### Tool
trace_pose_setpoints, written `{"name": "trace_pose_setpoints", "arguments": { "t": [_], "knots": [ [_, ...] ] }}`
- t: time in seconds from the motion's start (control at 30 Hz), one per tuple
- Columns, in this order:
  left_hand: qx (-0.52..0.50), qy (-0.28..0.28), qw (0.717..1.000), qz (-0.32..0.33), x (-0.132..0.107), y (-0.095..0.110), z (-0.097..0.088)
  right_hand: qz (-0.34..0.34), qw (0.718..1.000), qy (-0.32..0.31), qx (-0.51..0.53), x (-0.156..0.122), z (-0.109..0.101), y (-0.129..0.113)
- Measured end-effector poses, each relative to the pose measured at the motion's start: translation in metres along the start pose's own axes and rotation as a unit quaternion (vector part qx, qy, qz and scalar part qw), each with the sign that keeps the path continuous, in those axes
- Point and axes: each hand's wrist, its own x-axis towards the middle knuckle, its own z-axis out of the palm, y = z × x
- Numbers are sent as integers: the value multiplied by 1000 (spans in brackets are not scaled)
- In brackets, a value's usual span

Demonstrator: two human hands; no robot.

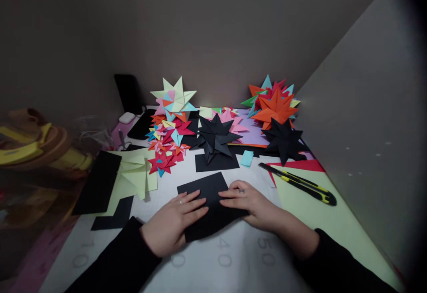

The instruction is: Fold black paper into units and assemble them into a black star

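Observation:
A black sheet of paper (207, 221) lies in front of me, its near edge bowed slightly off the table. My left hand (176, 221) rests flat on its left side, fingers stretched and a little apart; the thumb is mostly hidden. At the right side, my right hand (248, 201) has bent fingers on top of the sheet and holds its edge near the palm. Just beyond lie another black paper piece (216, 163) and a folded black paper star (216, 138). A small light-blue paper piece (247, 158) sits past my right hand.
A yellow-black utility knife (300, 184) lies on pale green sheets (320, 213) at right. Colourful paper stars (173, 99) and an orange star (276, 108) stand along the wall. At left are folded green papers (135, 175), a black sheet (100, 184) and a phone (128, 93).

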Motion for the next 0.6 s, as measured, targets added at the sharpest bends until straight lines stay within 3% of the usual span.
{"name": "trace_pose_setpoints", "arguments": {
  "t": [0.17, 0.3, 0.5, 0.6],
  "knots": [
    [-86, 13, 996, -35, 2, 9, -6, 28, 996, 13, 78, 3, -3, -5],
    [-110, 42, 992, -50, 1, 12, -12, 110, 990, 35, 78, 6, -5, -11],
    [-138, 137, 961, -196, -3, 6, -6, 304, 944, 101, 81, 10, 4, -20],
    [-170, 171, 933, -266, -2, 4, 1, 364, 913, 150, 111, 14, 11, -23]
  ]
}}
